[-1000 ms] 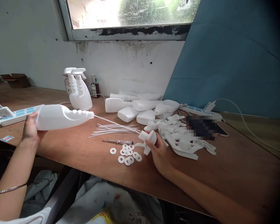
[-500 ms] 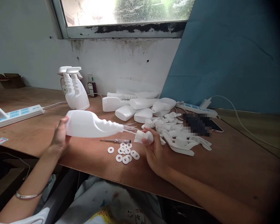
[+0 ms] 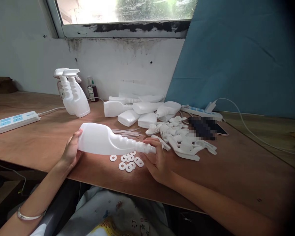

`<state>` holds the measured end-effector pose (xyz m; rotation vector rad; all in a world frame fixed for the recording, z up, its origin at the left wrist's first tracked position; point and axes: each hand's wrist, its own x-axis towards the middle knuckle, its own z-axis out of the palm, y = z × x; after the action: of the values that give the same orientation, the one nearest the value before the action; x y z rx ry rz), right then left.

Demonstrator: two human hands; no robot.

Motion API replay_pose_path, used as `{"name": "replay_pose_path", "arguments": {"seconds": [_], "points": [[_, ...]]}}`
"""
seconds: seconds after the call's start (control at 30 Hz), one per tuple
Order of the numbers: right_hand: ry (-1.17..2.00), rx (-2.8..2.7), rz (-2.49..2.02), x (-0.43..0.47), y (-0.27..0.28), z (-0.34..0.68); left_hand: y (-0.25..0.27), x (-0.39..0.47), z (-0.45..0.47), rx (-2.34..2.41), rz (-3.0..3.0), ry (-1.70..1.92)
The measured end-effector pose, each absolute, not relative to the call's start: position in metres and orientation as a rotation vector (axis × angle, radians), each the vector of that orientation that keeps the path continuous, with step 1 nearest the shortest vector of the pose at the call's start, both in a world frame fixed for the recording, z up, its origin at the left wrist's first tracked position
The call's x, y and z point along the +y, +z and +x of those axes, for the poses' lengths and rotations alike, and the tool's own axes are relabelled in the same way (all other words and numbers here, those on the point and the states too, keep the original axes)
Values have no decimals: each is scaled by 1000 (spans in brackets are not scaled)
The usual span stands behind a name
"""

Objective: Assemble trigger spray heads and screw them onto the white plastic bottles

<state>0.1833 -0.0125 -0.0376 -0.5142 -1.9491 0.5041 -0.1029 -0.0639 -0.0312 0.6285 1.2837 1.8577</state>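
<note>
My left hand (image 3: 72, 149) grips the base of a white plastic spray bottle (image 3: 95, 139), which lies sideways in the air above the table. At the bottle's neck, my right hand (image 3: 159, 160) has its fingers closed round a white ribbed screw collar (image 3: 142, 147). The collar touches the neck; whether it is threaded on, I cannot tell. Below the bottle lie several flat white ring washers (image 3: 129, 167), partly hidden by it. Thin white tubes (image 3: 130, 132) lie in a bundle behind the neck.
Several white bottles (image 3: 147, 120) lie behind, with a heap of trigger parts (image 3: 184, 141) to their right. Two assembled spray bottles (image 3: 80, 101) stand at the back left beside a dark small bottle (image 3: 92, 91). Power strips (image 3: 14, 122) and a phone (image 3: 221, 127) are on the table (image 3: 223, 177).
The bottle in my left hand has moved right and slightly down. The collar in my right hand, apart from the neck before, now meets it. The view has shifted slightly.
</note>
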Motion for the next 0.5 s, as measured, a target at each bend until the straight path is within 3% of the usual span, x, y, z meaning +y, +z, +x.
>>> {"name": "replay_pose_path", "arguments": {"seconds": [0.5], "points": [[662, -1817, -761, -13, -40, 188, -40, -66, -106, 1369, 957, 2028]]}}
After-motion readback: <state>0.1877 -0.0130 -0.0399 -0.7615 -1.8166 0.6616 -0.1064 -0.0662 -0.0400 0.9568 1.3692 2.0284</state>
